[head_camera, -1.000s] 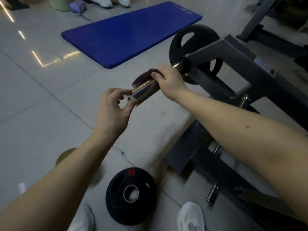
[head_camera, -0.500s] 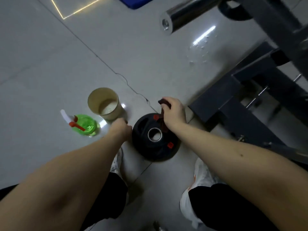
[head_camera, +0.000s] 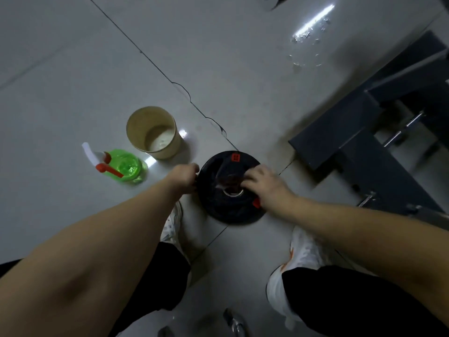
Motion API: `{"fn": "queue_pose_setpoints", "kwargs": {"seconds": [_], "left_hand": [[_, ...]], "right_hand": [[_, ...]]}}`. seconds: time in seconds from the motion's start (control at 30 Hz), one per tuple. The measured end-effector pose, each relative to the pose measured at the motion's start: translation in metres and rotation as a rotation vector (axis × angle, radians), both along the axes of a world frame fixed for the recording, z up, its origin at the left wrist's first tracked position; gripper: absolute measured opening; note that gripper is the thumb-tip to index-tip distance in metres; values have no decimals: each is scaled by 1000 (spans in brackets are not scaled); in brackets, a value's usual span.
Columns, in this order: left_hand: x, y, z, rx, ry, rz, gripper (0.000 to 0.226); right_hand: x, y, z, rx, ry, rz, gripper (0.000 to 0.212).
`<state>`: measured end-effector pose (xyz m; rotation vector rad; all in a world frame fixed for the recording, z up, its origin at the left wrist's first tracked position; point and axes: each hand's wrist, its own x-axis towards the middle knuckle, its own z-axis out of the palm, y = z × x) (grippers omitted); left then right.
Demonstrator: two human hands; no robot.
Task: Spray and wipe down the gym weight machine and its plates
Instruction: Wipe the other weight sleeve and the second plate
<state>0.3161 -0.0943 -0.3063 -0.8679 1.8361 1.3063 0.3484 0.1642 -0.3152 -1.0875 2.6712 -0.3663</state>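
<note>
A black weight plate [head_camera: 218,205] with red labels lies flat on the tiled floor between my feet. My right hand [head_camera: 263,184] presses a dark red cloth [head_camera: 229,180] onto the plate near its centre hole, fingers curled over the cloth. My left hand [head_camera: 183,177] grips the plate's left rim. A green spray bottle [head_camera: 124,166] with a white and red trigger stands on the floor to the left. The dark frame of the weight machine [head_camera: 359,142] fills the right side.
A tan paper cup [head_camera: 155,132] holding some whitish liquid stands beside the spray bottle. Water drops [head_camera: 306,45] glisten on the floor near the top right. My white shoes [head_camera: 301,254] flank the plate. A cracked tile joint runs diagonally.
A second ago both hands were at the machine's chrome bar, the right wiping it. I have bent down; the right hand now has the cloth on the floor plate and the left holds its rim.
</note>
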Motion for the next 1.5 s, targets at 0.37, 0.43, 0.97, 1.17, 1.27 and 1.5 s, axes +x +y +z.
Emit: {"fn": "queue_pose_setpoints", "kwargs": {"seconds": [0.37,0.43,0.97,1.17,1.27,1.5], "left_hand": [[-14,15,0,-382,153,-560,29],[-13,16,0,-374,139,-550,36],[-9,98,138,-642,769,-1145,28],[-18,87,151,-572,1009,-1240,19],[-17,73,143,-645,1008,-1174,21],[-19,70,150,-168,164,-165,28]], "right_hand": [[74,-24,10,-26,-269,-293,46],[61,-18,28,-39,-311,-371,30],[-29,39,150,227,-325,-507,40],[4,24,153,125,-210,-646,31],[17,-2,144,23,-214,-755,32],[25,-22,156,-8,-311,-762,44]]}}
